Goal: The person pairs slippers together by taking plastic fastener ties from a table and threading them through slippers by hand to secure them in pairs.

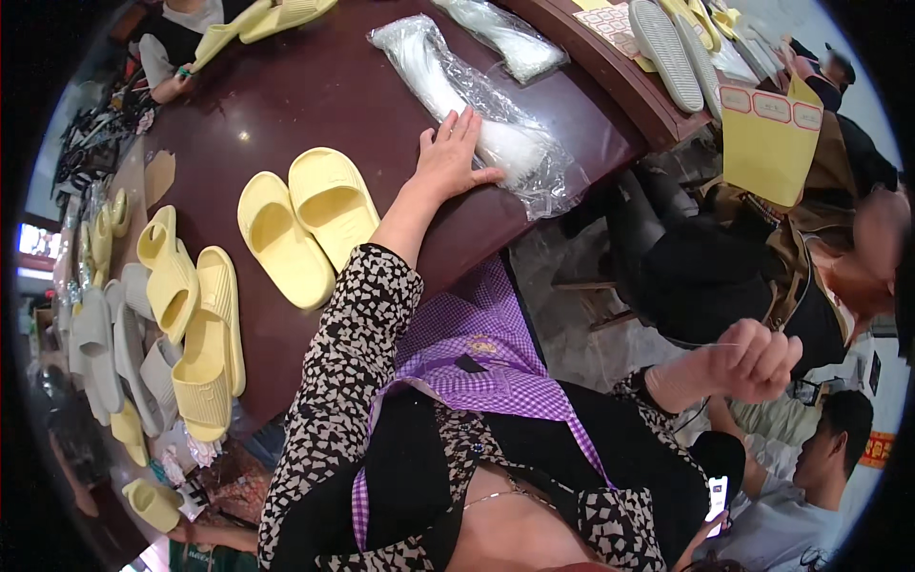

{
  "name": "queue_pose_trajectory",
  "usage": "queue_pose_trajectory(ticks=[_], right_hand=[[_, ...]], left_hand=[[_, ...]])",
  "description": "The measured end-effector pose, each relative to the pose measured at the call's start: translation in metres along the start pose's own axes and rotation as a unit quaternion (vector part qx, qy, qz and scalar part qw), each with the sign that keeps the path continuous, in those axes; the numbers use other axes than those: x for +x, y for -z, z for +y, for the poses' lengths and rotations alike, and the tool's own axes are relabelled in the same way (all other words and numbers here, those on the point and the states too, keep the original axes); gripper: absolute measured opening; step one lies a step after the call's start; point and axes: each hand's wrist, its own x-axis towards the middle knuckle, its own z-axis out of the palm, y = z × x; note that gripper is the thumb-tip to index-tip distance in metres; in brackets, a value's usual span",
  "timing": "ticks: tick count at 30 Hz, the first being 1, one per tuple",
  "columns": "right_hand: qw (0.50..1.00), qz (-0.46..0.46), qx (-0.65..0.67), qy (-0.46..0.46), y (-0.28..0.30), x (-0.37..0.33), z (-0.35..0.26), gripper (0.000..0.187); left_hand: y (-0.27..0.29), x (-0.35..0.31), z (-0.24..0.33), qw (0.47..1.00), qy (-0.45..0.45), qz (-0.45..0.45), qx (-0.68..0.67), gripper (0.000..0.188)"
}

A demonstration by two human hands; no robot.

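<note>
My left hand (453, 157) lies on a clear plastic bag of fine white strands (510, 138), fingers stretched and the thumb out to the side. Held up at the right, off the table, my right hand (760, 360) has its fingers curled closed. A thin clear strand (729, 345) sticks out from its fingertips; the rest of it is hidden. A pair of yellow slides, one nearer the left (284, 238) and one nearer my forearm (334, 202), sits side by side on the dark red table (315, 95).
A second bag of white strands (505, 38) lies at the far side. More yellow slides (205, 372) and grey slides (133, 353) crowd the left edge. At the right, a seated person holds a yellow card (770, 143); grey slides (665, 52) lie on the adjoining table.
</note>
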Motion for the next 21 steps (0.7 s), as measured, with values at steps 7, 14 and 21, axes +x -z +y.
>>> queue_pose_trajectory(ticks=[7, 14, 21], right_hand=[[0.971, -0.051, -0.077, -0.220, -0.027, 0.015, 0.059, 0.019], [0.930, -0.007, 0.092, -0.357, -0.077, 0.041, 0.171, 0.026], [0.872, 0.075, 0.164, -0.456, -0.093, 0.053, 0.253, 0.024]], left_hand=[[0.028, -0.026, 0.025, 0.939, -0.069, 0.283, -0.180, 0.061], [0.125, -0.152, 0.087, 0.672, -0.019, -0.118, -0.730, 0.025], [0.138, -0.232, 0.015, 0.629, 0.191, 0.200, -0.727, 0.020]])
